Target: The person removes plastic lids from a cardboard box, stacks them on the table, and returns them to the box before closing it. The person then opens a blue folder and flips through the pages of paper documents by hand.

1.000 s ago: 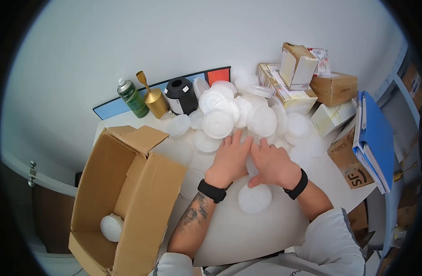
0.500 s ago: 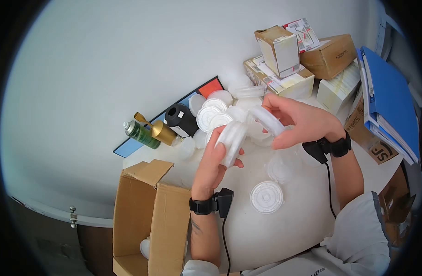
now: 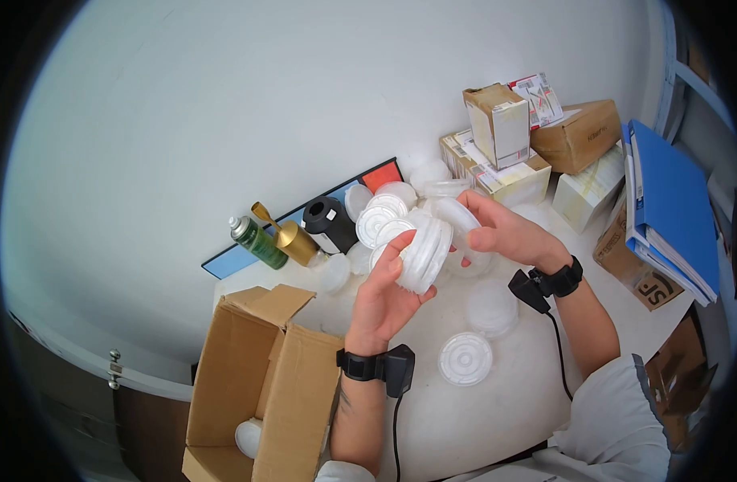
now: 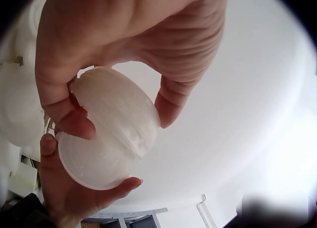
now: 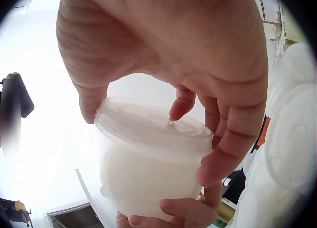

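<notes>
Cardboard takes the far left of the head view: an open box (image 3: 260, 377) stands at the edge of the white table (image 3: 481, 410), with one white lid (image 3: 248, 438) lying on its bottom. Behind it, by the wall, a green spray can (image 3: 257, 241), a gold funnel-topped bottle (image 3: 292, 239) and a black canister (image 3: 330, 225) stand in a row. Next comes the left hand (image 3: 384, 297), raised above the table, its thumb and fingers curled round a stack of white plastic lids (image 3: 423, 251) held on edge; the left wrist view shows the same stack (image 4: 116, 121) pinched between thumb and fingers. Touching it from the right, a single lid (image 3: 458, 217) is gripped by the right hand (image 3: 505, 237), thumb on one rim and fingers (image 5: 233, 139) wrapped over the other, pressed flat against the stack's end (image 5: 148, 126). Below the hands, a loose lid (image 3: 465, 359) lies on the table, another (image 3: 493, 308) just behind it, and a heap of lids (image 3: 384, 213) is piled toward the wall. Further right stand taped cartons (image 3: 505, 153), then a blue binder (image 3: 673, 209) leaning over a brown parcel (image 3: 637, 265).
</notes>
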Action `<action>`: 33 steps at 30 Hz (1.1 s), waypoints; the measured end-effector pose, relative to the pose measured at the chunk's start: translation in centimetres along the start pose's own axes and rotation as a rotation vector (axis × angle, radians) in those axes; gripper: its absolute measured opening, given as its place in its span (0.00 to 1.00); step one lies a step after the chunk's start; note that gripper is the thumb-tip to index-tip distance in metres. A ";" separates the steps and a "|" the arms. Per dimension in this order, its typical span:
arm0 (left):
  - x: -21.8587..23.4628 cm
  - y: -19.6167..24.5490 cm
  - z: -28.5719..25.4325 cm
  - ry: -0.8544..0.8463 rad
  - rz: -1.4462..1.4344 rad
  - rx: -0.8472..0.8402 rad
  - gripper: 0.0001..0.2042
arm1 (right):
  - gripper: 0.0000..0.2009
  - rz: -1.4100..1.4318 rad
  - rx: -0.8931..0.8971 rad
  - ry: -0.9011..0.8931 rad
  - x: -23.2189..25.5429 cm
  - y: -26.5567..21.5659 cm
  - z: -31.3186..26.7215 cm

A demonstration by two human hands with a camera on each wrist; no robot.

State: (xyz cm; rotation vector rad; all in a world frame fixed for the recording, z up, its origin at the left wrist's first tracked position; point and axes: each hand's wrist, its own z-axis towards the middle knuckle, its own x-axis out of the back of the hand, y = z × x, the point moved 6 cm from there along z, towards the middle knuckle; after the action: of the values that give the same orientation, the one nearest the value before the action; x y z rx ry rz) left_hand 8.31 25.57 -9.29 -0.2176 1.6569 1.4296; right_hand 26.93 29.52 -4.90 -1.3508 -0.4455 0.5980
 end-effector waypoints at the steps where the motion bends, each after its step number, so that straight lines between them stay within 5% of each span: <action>1: 0.2 0.1 -0.2 0.072 0.043 -0.023 0.37 | 0.26 -0.006 -0.005 0.002 0.0 0.1 0.0; 8: 0.5 2.2 -0.4 0.229 -0.017 -0.180 0.39 | 0.28 -0.166 -0.073 0.095 1.0 -0.6 -1.4; 10: 1.3 2.3 -0.4 0.238 -0.024 -0.196 0.37 | 0.35 -0.945 -0.196 -0.031 0.2 -2.4 -3.0; 14: 1.5 2.6 -0.8 0.425 0.128 -0.266 0.31 | 0.35 -1.120 -0.226 -0.164 -2.2 -2.2 -4.5; 16: 1.5 2.7 -0.8 0.443 0.211 -0.274 0.30 | 0.38 -1.130 -0.216 -0.202 -3.1 -0.5 -4.2; 18: 1.1 2.8 -0.8 0.463 0.205 -0.304 0.28 | 0.37 -1.224 0.230 -0.110 -4.1 -0.5 -3.6; 22: 1.0 3.7 -1.3 0.533 0.427 -0.354 0.23 | 0.37 -1.010 0.051 0.166 -4.9 -3.0 -2.0; 24: 0.2 3.9 -1.2 0.528 0.697 -0.394 0.22 | 0.36 -0.970 0.325 0.357 -6.0 -5.3 -2.5; 30: -0.4 1.6 -0.2 0.329 0.868 -0.471 0.20 | 0.39 -1.184 0.256 0.208 -8.3 -2.8 -1.5; 31: 0.2 1.2 0.5 0.304 0.791 -0.480 0.18 | 0.39 -1.106 0.157 0.281 -8.0 -3.0 -1.6; 33: -1.8 3.1 -1.5 0.276 0.330 -0.301 0.18 | 0.37 -1.076 0.265 0.346 -6.6 -3.5 -2.2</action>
State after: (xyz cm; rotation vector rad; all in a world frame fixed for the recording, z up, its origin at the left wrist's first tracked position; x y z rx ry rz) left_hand 6.58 24.50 -6.01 -0.3347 1.7486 1.9744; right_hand 23.64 23.28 -1.54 -0.7649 -0.6908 -0.4494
